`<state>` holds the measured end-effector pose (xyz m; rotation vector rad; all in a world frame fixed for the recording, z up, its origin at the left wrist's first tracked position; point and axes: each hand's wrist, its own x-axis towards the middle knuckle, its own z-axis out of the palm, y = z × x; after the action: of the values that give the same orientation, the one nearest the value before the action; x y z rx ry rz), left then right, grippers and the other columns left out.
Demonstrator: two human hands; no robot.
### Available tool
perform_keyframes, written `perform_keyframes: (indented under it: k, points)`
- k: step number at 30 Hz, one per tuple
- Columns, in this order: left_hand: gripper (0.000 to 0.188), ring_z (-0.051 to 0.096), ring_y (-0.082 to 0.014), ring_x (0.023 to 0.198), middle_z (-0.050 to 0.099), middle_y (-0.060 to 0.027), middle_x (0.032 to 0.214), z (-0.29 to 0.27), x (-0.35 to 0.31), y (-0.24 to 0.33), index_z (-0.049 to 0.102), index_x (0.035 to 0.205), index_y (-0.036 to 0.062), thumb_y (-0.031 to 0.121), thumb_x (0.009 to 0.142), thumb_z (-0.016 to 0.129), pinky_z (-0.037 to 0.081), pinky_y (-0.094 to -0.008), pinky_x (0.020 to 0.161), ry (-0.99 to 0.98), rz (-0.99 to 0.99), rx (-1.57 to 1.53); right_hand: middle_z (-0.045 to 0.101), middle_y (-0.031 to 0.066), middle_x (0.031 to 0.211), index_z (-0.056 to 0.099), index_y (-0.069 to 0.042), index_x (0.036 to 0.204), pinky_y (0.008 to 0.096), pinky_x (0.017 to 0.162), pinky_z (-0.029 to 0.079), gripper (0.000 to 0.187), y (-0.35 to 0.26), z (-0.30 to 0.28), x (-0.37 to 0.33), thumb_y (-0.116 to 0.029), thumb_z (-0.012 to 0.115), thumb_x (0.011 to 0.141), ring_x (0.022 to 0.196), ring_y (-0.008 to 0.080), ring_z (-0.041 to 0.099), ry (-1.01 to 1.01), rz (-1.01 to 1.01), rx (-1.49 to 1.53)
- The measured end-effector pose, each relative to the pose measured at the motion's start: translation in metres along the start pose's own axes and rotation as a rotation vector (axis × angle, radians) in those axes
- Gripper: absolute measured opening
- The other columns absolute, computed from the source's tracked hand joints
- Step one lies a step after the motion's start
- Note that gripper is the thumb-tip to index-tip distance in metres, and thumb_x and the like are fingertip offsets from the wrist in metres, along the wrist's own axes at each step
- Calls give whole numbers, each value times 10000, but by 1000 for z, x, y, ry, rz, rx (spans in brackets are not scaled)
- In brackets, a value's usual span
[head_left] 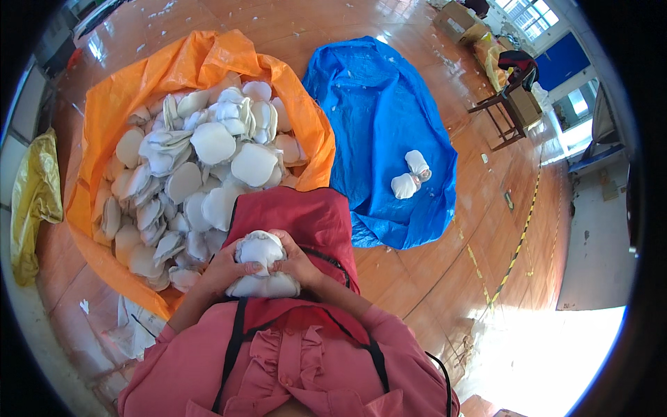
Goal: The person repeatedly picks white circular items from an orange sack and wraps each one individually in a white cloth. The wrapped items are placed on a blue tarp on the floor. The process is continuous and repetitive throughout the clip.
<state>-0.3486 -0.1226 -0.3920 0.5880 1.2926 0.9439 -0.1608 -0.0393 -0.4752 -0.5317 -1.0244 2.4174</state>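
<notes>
Both hands (299, 264) observed curled closed round white pads (258, 250) between them; work judged early, one pinched-in bundle (403, 185) on blue sheeting (361, 104) ahead-right, many loose pads (214, 143) remaining in orange sack (317, 132) ahead-left.

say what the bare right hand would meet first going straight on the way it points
The right hand would most likely meet the rounded white padded bundle it holds; depth beyond is unclear.
</notes>
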Motion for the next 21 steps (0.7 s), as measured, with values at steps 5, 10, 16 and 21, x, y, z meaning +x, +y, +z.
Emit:
perform_keyframes:
  k: [5, 10, 16, 21]
  points:
    - [653, 635, -202, 984, 637, -87, 1127, 1, 12, -6, 550, 1282, 23, 192, 716, 829, 521, -339, 869, 69, -50, -167, 551, -6, 1161, 464, -133, 1319, 298, 936, 470, 649, 9, -7, 8, 32, 775, 774, 1095, 151, 540, 80, -4, -24]
    - [569, 637, -192, 953, 650, -90, 1087, 5, 20, -7, 589, 1235, 18, 153, 721, 793, 519, -327, 840, 172, -58, -84, 562, -4, 1179, 490, -111, 1291, 303, 952, 469, 666, 22, -11, 13, 143, 718, 718, 1119, 144, 539, 158, -102, -206]
    - [478, 642, -166, 918, 661, -74, 1038, 6, 15, -20, 617, 1167, 10, 103, 732, 793, 512, -310, 820, 178, -43, -175, 569, 24, 1149, 488, -102, 1273, 311, 917, 484, 604, 17, -2, -1, 148, 635, 743, 1066, 161, 565, 133, -50, -108]
    - [453, 644, -156, 902, 667, -61, 1016, 2, 10, -26, 625, 1137, 21, 53, 725, 811, 519, -311, 811, 210, -38, -203, 576, 31, 1139, 498, -108, 1271, 302, 878, 491, 471, 7, 5, -5, 8, 673, 849, 1030, 141, 565, 82, 51, 13]
